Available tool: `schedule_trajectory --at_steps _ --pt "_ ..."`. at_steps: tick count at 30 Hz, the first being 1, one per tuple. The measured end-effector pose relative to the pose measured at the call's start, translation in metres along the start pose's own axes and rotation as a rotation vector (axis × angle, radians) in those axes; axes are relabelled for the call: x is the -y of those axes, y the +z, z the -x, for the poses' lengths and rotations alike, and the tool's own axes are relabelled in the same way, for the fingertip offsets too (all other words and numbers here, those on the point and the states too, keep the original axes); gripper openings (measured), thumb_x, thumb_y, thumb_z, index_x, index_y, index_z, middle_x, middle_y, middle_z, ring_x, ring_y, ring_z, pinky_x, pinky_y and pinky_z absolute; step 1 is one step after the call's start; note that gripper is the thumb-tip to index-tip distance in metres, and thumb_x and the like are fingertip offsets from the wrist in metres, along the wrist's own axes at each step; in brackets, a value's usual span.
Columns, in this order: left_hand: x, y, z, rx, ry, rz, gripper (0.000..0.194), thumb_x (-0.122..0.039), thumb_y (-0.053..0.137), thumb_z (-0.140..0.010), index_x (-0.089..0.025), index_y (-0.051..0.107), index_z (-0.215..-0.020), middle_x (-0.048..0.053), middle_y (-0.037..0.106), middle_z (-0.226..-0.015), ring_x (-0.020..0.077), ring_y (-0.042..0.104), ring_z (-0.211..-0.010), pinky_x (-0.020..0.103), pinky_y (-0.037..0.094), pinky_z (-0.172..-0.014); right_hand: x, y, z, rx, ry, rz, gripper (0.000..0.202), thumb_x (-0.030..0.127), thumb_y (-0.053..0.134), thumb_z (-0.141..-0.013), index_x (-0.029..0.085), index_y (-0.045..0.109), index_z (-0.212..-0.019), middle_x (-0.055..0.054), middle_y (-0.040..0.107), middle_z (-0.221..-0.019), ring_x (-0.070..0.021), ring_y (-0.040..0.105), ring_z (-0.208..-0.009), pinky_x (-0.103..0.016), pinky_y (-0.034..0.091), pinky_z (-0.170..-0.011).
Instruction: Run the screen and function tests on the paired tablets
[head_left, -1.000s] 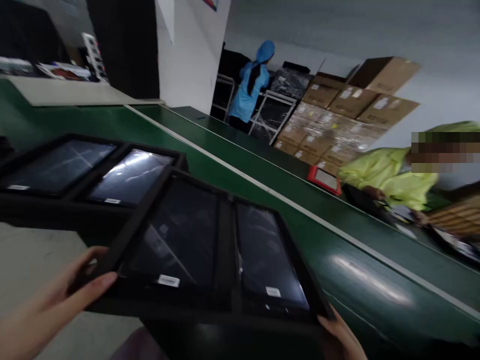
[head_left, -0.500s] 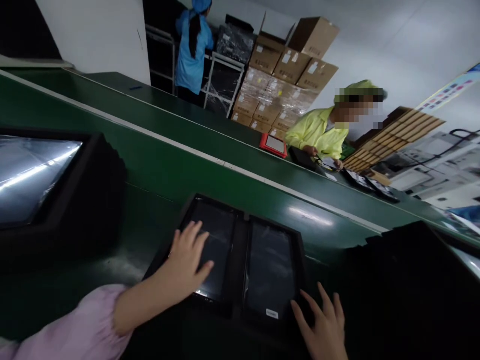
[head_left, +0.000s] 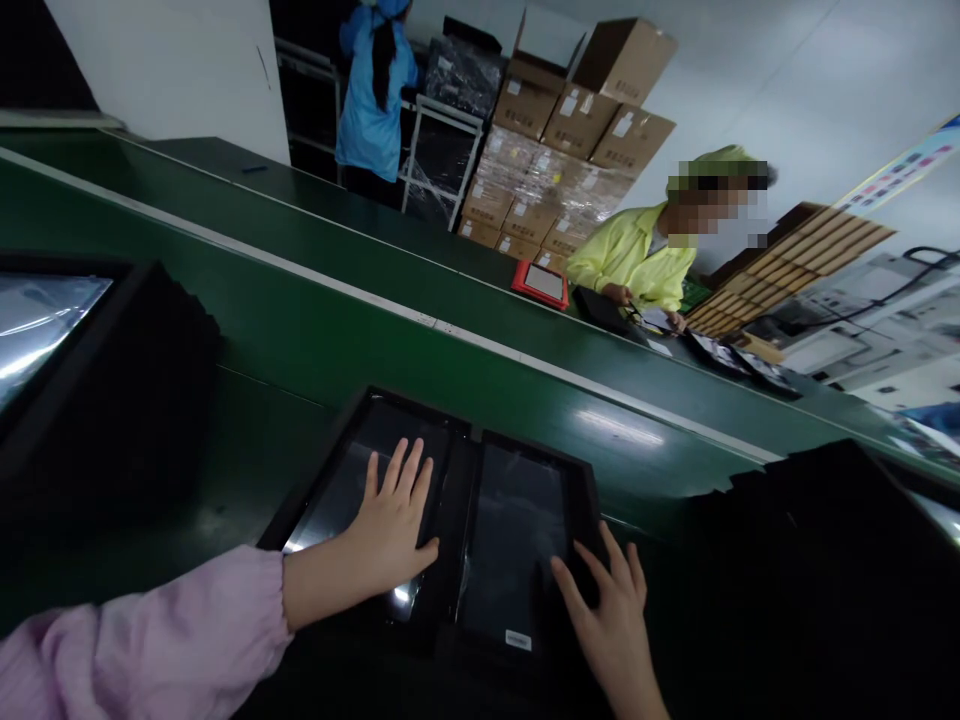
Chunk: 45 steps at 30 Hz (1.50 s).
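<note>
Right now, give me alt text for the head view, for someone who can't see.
A left hand is spread over the left screen in a black tray on a green worktop; the right hand is at the edge of the right screen. Dark stacks flank the tray; beyond are a person in yellow, another in blue and cardboard boxes.

Left stack [head_left: 120, 420] and right stack [head_left: 787, 570] blocking, green surface [head_left: 322, 340] free beyond tray [head_left: 456, 500]

Black tray [head_left: 454, 520], dark screens [head_left: 517, 530], white label [head_left: 518, 640], green table [head_left: 300, 330], lilac sleeve [head_left: 165, 630]
</note>
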<state>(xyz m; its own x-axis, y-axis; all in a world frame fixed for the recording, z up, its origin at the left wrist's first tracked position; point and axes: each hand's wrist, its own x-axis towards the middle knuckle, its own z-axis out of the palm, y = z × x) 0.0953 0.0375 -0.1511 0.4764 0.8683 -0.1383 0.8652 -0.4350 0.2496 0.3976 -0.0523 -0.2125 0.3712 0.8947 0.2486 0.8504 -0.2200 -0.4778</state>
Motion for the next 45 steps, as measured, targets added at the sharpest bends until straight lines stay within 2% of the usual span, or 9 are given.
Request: schedule_trajectory --at_steps 3,7,10,13,18,27,36,41,45 --pt "-0.003 -0.021 -0.027 0.026 0.063 -0.075 0.087 -0.037 0.059 -0.093 0.0 0.024 -0.164 0.024 0.003 -0.172 0.0445 -0.001 -0.16 0.072 0.002 -0.124 -0.007 0.017 -0.041 0.009 0.018 -0.007 0.097 0.097 0.04 -0.075 0.013 0.078 -0.107 -0.024 0.056 -0.147 -0.0482 0.034 -0.149 -0.067 0.029 -0.12" --pt "-0.005 -0.036 -0.078 -0.042 0.032 -0.1 0.088 -0.037 0.064 -0.09 0.002 0.03 -0.161 0.026 0.014 -0.171 0.0435 0.008 -0.16 0.065 0.007 -0.127 0.003 0.042 -0.081 -0.063 0.044 -0.009 0.107 0.093 0.031 -0.079 0.0 0.074 -0.11 -0.035 0.047 -0.15 -0.0505 0.029 -0.149 -0.065 0.024 -0.121" --pt "-0.005 -0.033 -0.104 -0.094 -0.039 -0.092 0.082 -0.035 0.063 -0.09 0.003 0.038 -0.158 0.029 0.034 -0.165 0.0443 0.025 -0.156 0.061 0.02 -0.127 0.013 0.047 -0.086 -0.103 0.04 -0.014 0.103 0.089 0.03 -0.083 0.0 0.073 -0.112 -0.034 0.047 -0.15 -0.0489 0.029 -0.148 -0.063 0.027 -0.12" --pt "-0.003 -0.024 -0.114 -0.159 -0.059 -0.08 0.075 -0.033 0.058 -0.092 0.001 0.041 -0.156 0.027 0.043 -0.161 0.0417 0.031 -0.154 0.058 0.019 -0.128 0.019 0.044 -0.081 -0.111 0.031 -0.014 0.093 0.085 0.034 -0.085 0.006 0.072 -0.117 -0.026 0.048 -0.155 -0.0469 0.033 -0.147 -0.064 0.031 -0.117" --pt "0.0 -0.018 -0.118 -0.201 -0.028 -0.053 0.071 -0.032 0.057 -0.091 0.0 0.045 -0.153 0.027 0.048 -0.157 0.0417 0.035 -0.152 0.06 0.018 -0.128 0.022 0.039 -0.082 -0.098 0.039 -0.029 0.081 0.08 0.044 -0.086 0.011 0.073 -0.118 -0.02 0.049 -0.157 -0.047 0.038 -0.142 -0.068 0.034 -0.112" --pt "0.006 -0.018 -0.119 -0.236 0.013 -0.021 0.069 -0.032 0.057 -0.091 -0.003 0.047 -0.152 0.025 0.05 -0.155 0.0408 0.037 -0.151 0.061 0.021 -0.127 0.012 0.035 -0.076 -0.162 0.069 -0.084 0.073 0.075 0.049 -0.085 0.009 0.075 -0.104 -0.027 0.053 -0.146 -0.0456 0.035 -0.142 -0.064 0.032 -0.113" --pt "-0.008 -0.012 -0.128 -0.249 -0.033 0.067 0.056 -0.02 0.057 -0.086 0.004 0.057 -0.136 0.031 0.056 -0.142 0.0514 0.035 -0.146 0.075 0.007 -0.122 0.014 0.031 -0.076 -0.149 0.073 -0.128 0.074 0.078 0.048 -0.084 0.011 0.075 -0.101 -0.024 0.056 -0.146 -0.0423 0.043 -0.137 -0.059 0.032 -0.115" --pt "0.014 -0.035 -0.12 -0.211 0.022 0.211 0.068 -0.027 0.055 -0.092 -0.008 0.04 -0.155 0.021 0.049 -0.156 0.0375 0.036 -0.152 0.063 0.021 -0.126 0.013 0.027 -0.08 -0.141 0.074 -0.188 0.08 0.086 0.047 -0.08 0.014 0.076 -0.097 -0.022 0.055 -0.148 -0.0426 0.042 -0.14 -0.06 0.032 -0.116" --pt "0.054 -0.058 -0.085 -0.291 -0.082 0.3 0.064 -0.033 0.047 -0.096 -0.008 0.039 -0.154 0.023 0.045 -0.157 0.0319 0.043 -0.149 0.051 0.034 -0.123 0.011 0.01 -0.064 -0.14 0.092 -0.229 0.083 0.087 0.047 -0.079 0.015 0.078 -0.106 -0.022 0.059 -0.144 -0.0423 0.046 -0.138 -0.062 0.035 -0.114"
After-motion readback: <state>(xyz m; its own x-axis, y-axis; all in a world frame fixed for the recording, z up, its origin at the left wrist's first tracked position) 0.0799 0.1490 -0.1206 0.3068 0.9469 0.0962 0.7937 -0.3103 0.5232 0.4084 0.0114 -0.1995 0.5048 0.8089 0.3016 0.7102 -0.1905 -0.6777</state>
